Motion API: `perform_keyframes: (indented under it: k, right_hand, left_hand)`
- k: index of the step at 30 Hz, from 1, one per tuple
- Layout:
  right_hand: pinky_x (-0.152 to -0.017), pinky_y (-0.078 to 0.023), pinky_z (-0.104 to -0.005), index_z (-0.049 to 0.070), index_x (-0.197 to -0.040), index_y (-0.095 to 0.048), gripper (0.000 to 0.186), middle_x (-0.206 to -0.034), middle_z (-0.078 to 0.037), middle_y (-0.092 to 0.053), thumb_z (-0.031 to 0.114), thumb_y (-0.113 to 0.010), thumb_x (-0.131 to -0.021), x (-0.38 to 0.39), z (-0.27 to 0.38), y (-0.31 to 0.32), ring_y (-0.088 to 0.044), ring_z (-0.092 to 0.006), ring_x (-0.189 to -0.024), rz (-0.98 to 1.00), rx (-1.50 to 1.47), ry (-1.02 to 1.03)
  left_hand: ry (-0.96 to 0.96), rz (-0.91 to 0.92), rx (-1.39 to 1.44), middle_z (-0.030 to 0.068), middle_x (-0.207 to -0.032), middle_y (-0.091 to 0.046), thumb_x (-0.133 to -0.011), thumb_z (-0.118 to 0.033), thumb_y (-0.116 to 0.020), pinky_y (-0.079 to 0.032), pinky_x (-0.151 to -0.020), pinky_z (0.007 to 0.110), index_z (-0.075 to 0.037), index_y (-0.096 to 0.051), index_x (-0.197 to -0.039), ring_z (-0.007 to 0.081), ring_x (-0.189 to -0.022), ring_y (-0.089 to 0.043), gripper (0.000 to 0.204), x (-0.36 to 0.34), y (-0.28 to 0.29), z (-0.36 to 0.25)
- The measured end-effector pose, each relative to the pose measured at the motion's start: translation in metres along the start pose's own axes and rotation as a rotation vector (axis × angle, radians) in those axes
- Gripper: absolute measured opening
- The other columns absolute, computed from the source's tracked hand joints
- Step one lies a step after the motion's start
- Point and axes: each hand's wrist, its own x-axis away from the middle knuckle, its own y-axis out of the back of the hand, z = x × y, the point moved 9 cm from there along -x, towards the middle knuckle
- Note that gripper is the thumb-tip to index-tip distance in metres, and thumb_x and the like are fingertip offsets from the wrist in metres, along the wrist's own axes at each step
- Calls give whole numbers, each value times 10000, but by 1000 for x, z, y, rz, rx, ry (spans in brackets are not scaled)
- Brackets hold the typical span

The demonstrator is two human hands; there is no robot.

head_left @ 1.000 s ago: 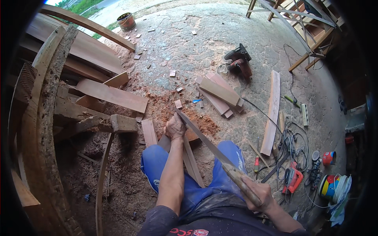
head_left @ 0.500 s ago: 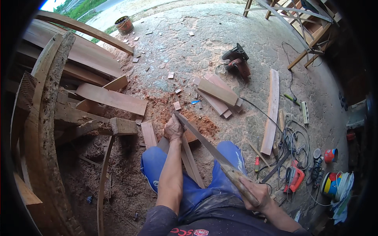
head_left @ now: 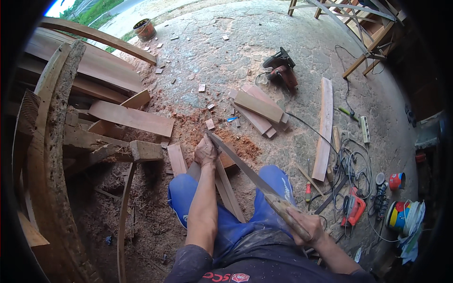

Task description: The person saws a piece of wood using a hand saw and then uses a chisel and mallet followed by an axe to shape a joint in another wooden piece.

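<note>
My right hand point(head_left: 307, 227) is wrapped round the wooden handle of a handsaw point(head_left: 247, 168). Its long blade slants away to the left, and the far tip lies right beside my left hand point(head_left: 206, 151). That left hand is closed over the far end of a narrow wooden plank point(head_left: 229, 192), which runs back between my knees. Fingers hide the plank's end, so I cannot tell whether the teeth touch the wood. Beneath the blade, a small wooden block point(head_left: 228, 161) is partly covered.
Several cut boards point(head_left: 257, 106) lie stacked ahead, near a circular saw point(head_left: 282, 70). At right are a long plank point(head_left: 323, 129), tangled cables point(head_left: 349, 162), a red power tool point(head_left: 353, 207) and a screwdriver point(head_left: 308, 192). A heavy timber frame point(head_left: 54, 155) stands at left; sawdust point(head_left: 245, 148) covers the ground ahead.
The whole view has shifted slightly. The saw and my right hand have barely moved, and my left hand keeps its hold on the plank.
</note>
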Motion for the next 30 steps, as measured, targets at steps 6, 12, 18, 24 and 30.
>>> perform_keyframes:
  k: [6,12,18,24,30]
  right_hand:
    - [-786,-627,-370,82,-1390,-593,691,-1240,-191,-703,10,-655,-706,-147,-37,-122,-744,-313,-939,27,26,10]
    - [-642,-623,-373,-3,-1350,-603,619,-1037,-185,-754,19,-697,-738,-28,-5,0,-756,-307,-770,-90,24,113]
    - [-609,-600,-378,-10,-1358,-599,601,-912,-181,-743,44,-685,-766,-47,-20,-5,-741,-299,-702,23,16,41]
    - [-721,-641,-368,-50,-1297,-630,526,-1087,-221,-749,52,-724,-789,-17,-30,33,-773,-318,-887,9,7,-63]
    - [-687,-621,-360,-64,-1275,-639,516,-1109,-215,-731,46,-773,-789,-43,-13,16,-766,-313,-812,-13,-171,-54]
  left_hand:
    - [-78,-17,-12,144,-804,-750,-1038,-592,-390,-552,-710,485,-137,-793,-938,382,-787,-732,616,-22,-4,31]
    - [18,28,32,119,-810,-761,-1053,-551,-392,-552,-713,479,-141,-797,-964,357,-801,-743,583,-14,4,24]
    - [43,-118,-45,211,-832,-742,-1060,-515,-399,-544,-715,516,-70,-769,-901,398,-828,-735,600,-46,20,43]
    - [-12,-134,-94,202,-811,-734,-1065,-497,-389,-533,-714,524,-57,-750,-888,416,-803,-719,596,-38,15,43]
    - [-228,-531,-368,195,-1377,-623,-1029,-390,-526,-426,-1083,470,-91,-598,-1396,400,-1310,-539,479,6,66,55]
